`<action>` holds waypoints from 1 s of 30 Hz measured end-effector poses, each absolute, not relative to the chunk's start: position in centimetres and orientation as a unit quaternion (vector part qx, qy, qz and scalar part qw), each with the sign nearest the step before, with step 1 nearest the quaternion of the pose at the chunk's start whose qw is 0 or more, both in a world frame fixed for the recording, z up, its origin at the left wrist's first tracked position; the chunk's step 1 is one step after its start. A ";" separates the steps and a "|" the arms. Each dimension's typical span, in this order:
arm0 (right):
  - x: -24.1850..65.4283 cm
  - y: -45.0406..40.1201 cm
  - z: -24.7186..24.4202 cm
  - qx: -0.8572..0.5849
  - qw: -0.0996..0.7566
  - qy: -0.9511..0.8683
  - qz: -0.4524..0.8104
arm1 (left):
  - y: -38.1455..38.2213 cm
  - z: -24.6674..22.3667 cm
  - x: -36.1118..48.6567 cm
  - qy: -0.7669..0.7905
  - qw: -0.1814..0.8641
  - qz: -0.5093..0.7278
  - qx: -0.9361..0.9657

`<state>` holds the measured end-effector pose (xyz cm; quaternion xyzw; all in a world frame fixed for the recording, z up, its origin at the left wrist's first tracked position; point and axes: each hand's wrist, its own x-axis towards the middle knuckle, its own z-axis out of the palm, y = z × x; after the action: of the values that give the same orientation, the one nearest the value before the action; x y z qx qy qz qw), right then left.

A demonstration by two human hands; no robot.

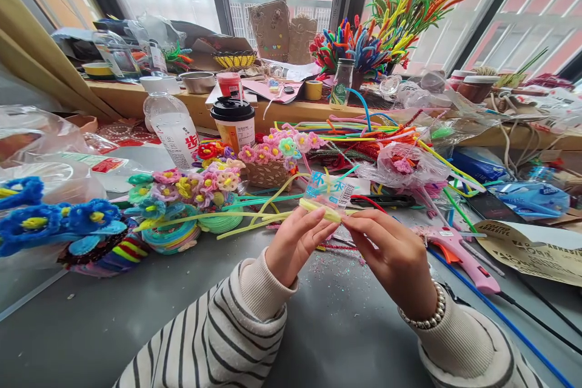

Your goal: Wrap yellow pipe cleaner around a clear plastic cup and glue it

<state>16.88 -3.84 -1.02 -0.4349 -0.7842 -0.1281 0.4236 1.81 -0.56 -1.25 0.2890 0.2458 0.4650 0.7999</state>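
Observation:
Near the middle of the view, my left hand (pixel 297 241) holds a small bundle of pale yellow pipe cleaner (pixel 321 208) between thumb and fingers. The fingertips of my right hand (pixel 391 257) pinch its right end. Long yellow pipe cleaner stems (pixel 245 228) stretch out to the left, beyond my left hand. Just behind the bundle is a clear plastic piece with blue print and a barcode label (pixel 331 189). Pipe cleaner flowers in a brown woven basket (pixel 267 173) stand further back on the left.
A pink glue gun (pixel 461 254) with a black cord lies right of my right hand, beside sandpaper (pixel 536 251). Blue flowers (pixel 95 216), a lidded cup (pixel 233 123) and a plastic bottle (pixel 170 124) stand left. Loose pipe cleaners (pixel 364 133) are piled behind.

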 end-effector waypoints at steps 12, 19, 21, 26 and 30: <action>17.2 -3.5 -0.1 -0.434 0.449 -0.781 -0.004 | -0.5 -1.1 2.0 0.257 0.804 0.455 0.283; 18.6 -3.4 1.1 -0.501 0.485 -0.715 0.051 | -0.4 -1.2 1.8 0.290 0.781 0.434 0.342; 18.9 -3.3 1.3 -0.506 0.473 -0.715 0.089 | -0.5 -1.1 1.9 0.301 0.770 0.418 0.377; 19.0 -3.1 1.3 -0.506 0.476 -0.677 0.244 | -0.6 -0.9 2.2 0.301 0.751 0.422 0.409; 18.7 -3.0 1.1 -0.517 0.490 -0.623 0.323 | -0.3 -1.4 2.2 0.299 0.721 0.458 0.425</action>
<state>18.74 -3.02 1.12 -0.5169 -0.6231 0.3226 0.4904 2.23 -0.34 -1.43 0.4249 0.2990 0.4584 0.7211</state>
